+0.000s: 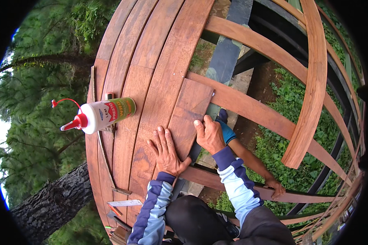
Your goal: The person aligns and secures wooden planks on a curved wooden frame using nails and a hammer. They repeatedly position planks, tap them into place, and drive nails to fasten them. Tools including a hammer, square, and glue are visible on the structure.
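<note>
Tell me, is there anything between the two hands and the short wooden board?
Nothing visible. The left hand lies flat on the short board, and the right hand grips its right edge. The glue bottle lies apart, to the left.

Smooth reddish wooden boards (159,81), glossy plastic glue bottle (104,114), rough tree bark (53,200).

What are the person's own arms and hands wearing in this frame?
Both hands, left hand and right hand, are bare, with no gloves. Each arm has a long light blue sleeve with dark navy stripes and navy cuffs.
</note>
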Demonstrator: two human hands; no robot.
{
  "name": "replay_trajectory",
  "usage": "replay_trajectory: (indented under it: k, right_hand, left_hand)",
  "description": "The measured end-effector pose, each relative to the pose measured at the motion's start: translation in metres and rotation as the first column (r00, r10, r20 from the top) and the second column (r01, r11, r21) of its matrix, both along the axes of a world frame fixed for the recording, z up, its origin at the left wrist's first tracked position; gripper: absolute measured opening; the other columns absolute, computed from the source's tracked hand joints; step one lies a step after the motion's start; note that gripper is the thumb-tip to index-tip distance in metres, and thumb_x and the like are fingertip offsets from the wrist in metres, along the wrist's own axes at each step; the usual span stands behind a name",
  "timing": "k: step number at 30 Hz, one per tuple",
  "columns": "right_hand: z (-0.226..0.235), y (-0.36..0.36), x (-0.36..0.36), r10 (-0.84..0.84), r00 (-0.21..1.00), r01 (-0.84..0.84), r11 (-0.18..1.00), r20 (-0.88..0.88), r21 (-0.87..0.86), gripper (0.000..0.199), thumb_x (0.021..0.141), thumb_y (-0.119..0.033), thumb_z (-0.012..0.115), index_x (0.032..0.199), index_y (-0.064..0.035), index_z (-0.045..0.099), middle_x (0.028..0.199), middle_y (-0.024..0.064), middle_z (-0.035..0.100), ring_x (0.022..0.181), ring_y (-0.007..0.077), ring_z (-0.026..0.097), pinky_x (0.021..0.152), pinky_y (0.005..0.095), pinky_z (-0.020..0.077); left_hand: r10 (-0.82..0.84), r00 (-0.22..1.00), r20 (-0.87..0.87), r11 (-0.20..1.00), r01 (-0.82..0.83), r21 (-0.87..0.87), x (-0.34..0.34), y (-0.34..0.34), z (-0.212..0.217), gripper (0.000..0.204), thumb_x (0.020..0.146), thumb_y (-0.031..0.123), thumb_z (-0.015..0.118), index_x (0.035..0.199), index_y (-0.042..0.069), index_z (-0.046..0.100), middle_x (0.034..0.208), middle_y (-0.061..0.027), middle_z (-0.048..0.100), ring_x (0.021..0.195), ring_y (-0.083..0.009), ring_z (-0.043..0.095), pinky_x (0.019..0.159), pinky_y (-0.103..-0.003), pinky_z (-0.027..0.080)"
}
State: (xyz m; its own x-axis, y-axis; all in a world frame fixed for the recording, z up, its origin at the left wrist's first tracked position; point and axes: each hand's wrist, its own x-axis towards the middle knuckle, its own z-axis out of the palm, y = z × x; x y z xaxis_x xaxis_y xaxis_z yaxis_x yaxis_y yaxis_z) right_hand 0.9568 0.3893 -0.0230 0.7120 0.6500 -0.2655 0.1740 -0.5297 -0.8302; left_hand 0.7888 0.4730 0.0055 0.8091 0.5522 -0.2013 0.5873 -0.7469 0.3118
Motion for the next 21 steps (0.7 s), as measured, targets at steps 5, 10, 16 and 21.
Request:
replay_trajectory:
  k: [5,10,16,21]
  right_hand:
    - [-0.001,-0.001,0.003,-0.024,0.998,0.02,0.997,0.055,0.081,0.039,0.097,-0.03,0.059,0.076,-0.0007,0.044,0.055,0.023,0.051,0.054,0.045,0.057,0.047,0.047,0.0416]
    - [0.001,-0.004,0.011,0.041,0.994,-0.044,0.999,0.097,0.03,0.041,0.096,-0.031,0.061,0.074,0.0001,0.047,0.056,0.0244,0.051,0.055,0.0453,0.057,0.047,0.0466,0.0408]
    - [0.006,0.0,0.015,0.062,0.995,-0.06,0.998,0.082,-0.023,0.044,0.095,-0.032,0.063,0.071,0.0011,0.048,0.054,0.0246,0.049,0.056,0.0454,0.057,0.048,0.0475,0.041]
    - [0.01,-0.002,0.018,0.121,0.99,-0.115,0.99,0.073,-0.084,0.044,0.095,-0.035,0.061,0.074,0.0017,0.05,0.058,0.0259,0.054,0.06,0.0464,0.059,0.053,0.0498,0.044]
  left_hand:
    - [0.004,1.0,-0.008,1.0,-0.004,-0.004,0.001,0.0,0.002,0.13,0.056,0.051,0.075,0.154,-0.006,0.013,0.162,-0.0282,0.009,0.151,-0.043,0.002,0.118,-0.06,-0.008]
    - [0.012,1.0,0.029,1.0,-0.011,-0.019,0.003,0.0,0.003,0.13,0.054,0.049,0.076,0.154,-0.006,0.012,0.162,-0.0283,0.009,0.151,-0.043,0.002,0.118,-0.061,-0.007]
    - [0.026,1.0,-0.016,0.999,-0.027,-0.034,0.003,-0.001,0.005,0.132,0.052,0.045,0.076,0.155,-0.005,0.011,0.162,-0.0274,0.008,0.151,-0.0428,0.002,0.118,-0.061,-0.007]
    - [0.023,1.0,-0.01,0.999,-0.024,-0.041,0.003,-0.001,0.004,0.131,0.052,0.044,0.075,0.155,-0.004,0.012,0.162,-0.0271,0.009,0.151,-0.0426,0.003,0.118,-0.061,-0.006]
